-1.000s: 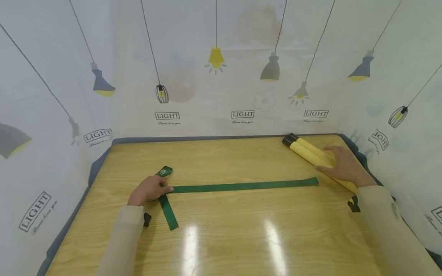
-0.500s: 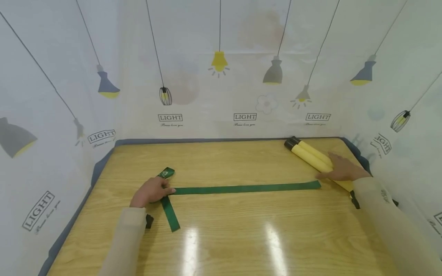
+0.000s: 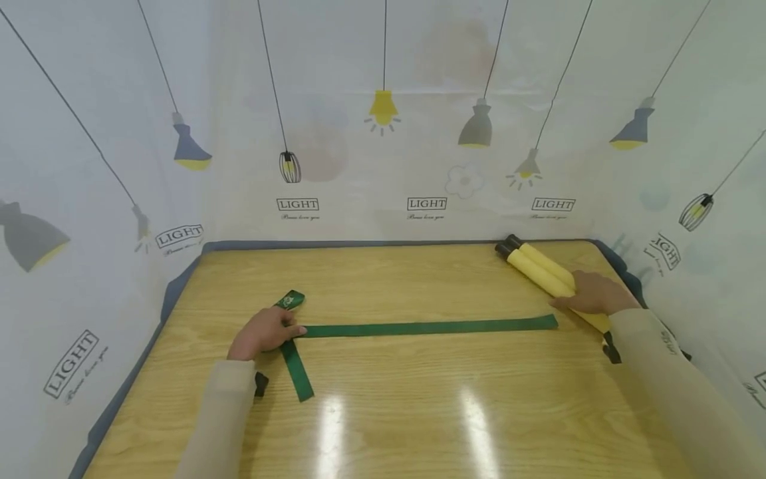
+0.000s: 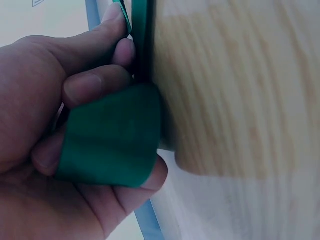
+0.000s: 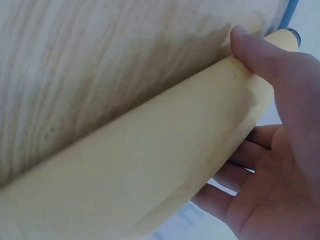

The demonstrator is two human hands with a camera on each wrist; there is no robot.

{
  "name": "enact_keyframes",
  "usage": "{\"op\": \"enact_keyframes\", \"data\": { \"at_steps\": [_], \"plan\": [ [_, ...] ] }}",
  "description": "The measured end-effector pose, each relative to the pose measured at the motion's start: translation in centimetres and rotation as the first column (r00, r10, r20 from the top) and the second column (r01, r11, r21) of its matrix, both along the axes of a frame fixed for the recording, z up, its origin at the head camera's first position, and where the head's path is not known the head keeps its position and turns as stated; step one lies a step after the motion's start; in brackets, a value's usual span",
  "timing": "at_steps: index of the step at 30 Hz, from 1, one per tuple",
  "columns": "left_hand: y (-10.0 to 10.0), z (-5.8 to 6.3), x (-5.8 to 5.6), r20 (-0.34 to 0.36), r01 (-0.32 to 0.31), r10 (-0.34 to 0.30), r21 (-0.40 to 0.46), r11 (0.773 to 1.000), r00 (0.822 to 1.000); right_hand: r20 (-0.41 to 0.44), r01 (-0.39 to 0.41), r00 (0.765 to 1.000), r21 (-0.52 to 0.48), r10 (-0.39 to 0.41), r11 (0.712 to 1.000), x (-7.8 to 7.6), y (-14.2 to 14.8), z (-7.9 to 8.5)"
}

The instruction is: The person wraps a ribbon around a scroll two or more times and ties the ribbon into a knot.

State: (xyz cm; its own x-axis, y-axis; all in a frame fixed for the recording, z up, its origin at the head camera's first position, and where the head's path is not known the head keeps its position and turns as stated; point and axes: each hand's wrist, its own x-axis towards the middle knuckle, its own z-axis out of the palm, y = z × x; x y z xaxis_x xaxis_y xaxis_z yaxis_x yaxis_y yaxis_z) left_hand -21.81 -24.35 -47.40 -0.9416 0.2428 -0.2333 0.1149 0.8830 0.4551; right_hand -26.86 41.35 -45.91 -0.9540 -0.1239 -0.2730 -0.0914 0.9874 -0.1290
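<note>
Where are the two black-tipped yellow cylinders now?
In the head view, the cylinders lie at right on the wood-grain table, under the right hand, near the right end of the flat green ribbon.

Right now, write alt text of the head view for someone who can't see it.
A person's left hand holds a green ribbon stretching across a wood-grain table; the right hand holds two black-ended yellow tubes. Behind is a lamp-print backdrop.
</note>
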Motion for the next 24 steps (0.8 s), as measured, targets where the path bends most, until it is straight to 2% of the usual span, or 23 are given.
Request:
{"op": "enact_keyframes", "data": {
  "at_steps": [12,19,24],
  "plan": [
    [0.0,0.0,0.1,-0.014,0.001,-0.001,0.002,1.000,1.000,-0.048,0.008,0.999,-0.063,-0.011,0.998,0.8,-3.1,2.9],
    [-0.1,0.0,0.1,-0.018,0.005,-0.005,0.010,1.000,1.000,-0.049,0.014,0.999,-0.088,-0.018,0.996,0.9,-7.2,3.7],
    [-0.1,0.0,0.1,-0.036,0.017,-0.016,0.007,1.000,0.999,0.013,0.031,0.999,-0.109,-0.030,0.994,1.3,-11.0,4.3]
  ]
}}
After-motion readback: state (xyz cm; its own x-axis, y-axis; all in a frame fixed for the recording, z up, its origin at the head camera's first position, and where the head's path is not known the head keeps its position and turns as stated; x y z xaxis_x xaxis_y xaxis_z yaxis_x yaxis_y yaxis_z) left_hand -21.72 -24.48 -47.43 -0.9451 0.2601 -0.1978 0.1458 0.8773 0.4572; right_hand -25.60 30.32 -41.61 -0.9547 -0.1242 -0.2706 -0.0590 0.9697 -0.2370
